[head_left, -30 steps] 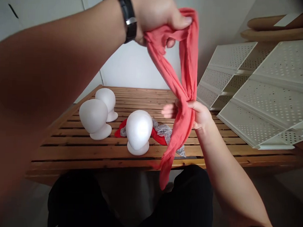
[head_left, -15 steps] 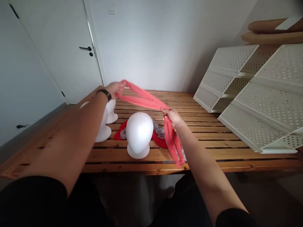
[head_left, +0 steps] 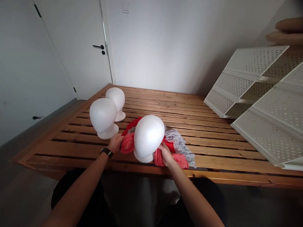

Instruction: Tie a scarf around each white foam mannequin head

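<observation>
A white foam head (head_left: 148,136) stands near the front edge of a slatted wooden table (head_left: 215,139). A coral scarf (head_left: 128,143) runs behind its neck and comes out on both sides. My left hand (head_left: 115,143) is closed on the scarf at the head's left. My right hand (head_left: 165,154) is closed on the scarf's other end at the head's right, where the loose tail (head_left: 181,160) lies on the slats. A black watch (head_left: 107,152) is on my left wrist.
Two more white foam heads (head_left: 102,117) (head_left: 115,98) stand at the table's left. A red cloth (head_left: 134,123) and a grey lacy cloth (head_left: 179,144) lie behind the near head. White perforated shelf units (head_left: 262,98) lean at the right. A white door (head_left: 76,40) is behind.
Both hands have come down from the air to the table. The coral scarf, first stretched high and then held out across the table, is now drawn round the near foam head's neck.
</observation>
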Action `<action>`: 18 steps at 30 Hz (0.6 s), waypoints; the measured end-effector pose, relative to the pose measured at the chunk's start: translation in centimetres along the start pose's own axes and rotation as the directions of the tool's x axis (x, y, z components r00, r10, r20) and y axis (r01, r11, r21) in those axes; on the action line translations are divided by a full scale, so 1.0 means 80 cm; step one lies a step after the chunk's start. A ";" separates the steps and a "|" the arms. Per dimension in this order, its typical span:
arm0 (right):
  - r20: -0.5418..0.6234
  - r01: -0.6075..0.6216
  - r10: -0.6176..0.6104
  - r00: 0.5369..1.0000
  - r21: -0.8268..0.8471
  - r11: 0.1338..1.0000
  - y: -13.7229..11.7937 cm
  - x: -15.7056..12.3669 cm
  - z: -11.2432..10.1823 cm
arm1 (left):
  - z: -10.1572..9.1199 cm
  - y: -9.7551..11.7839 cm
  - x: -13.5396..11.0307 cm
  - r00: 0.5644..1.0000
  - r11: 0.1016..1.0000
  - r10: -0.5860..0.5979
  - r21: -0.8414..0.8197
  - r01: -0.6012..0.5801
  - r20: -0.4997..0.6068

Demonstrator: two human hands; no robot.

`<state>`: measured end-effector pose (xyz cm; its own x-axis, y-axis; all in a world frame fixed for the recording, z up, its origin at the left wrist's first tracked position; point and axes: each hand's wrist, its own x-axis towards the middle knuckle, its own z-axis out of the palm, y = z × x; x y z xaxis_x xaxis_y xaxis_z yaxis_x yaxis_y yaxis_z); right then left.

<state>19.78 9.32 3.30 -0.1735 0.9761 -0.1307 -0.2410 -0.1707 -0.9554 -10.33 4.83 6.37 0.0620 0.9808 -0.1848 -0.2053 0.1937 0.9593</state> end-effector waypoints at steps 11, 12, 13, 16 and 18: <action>-0.198 0.140 -0.174 0.965 -0.175 0.975 0.052 -0.035 0.028 | 0.045 -0.036 -0.008 0.958 0.963 -0.129 0.263 0.060 0.255; -0.203 0.143 -0.186 0.961 -0.210 0.967 0.055 -0.041 0.029 | 0.047 -0.032 -0.011 0.952 0.955 -0.142 0.290 0.060 0.273; -0.210 0.143 -0.196 0.958 -0.243 0.960 0.058 -0.048 0.031 | 0.048 -0.029 -0.014 0.944 0.947 -0.155 0.316 0.059 0.290; -0.229 0.136 -0.211 0.950 -0.302 0.943 0.071 -0.069 0.044 | 0.057 -0.022 -0.027 0.930 0.920 -0.159 0.391 0.017 0.333; -0.267 0.131 -0.221 0.938 -0.317 0.939 0.081 -0.084 0.057 | 0.065 -0.021 -0.034 0.927 0.904 -0.148 0.428 -0.015 0.346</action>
<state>15.04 1.05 -0.79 0.1458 0.9892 0.0177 0.0535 0.0100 -0.9985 -5.09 1.70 6.38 0.4256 0.8726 -0.2397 0.2317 0.1510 0.9610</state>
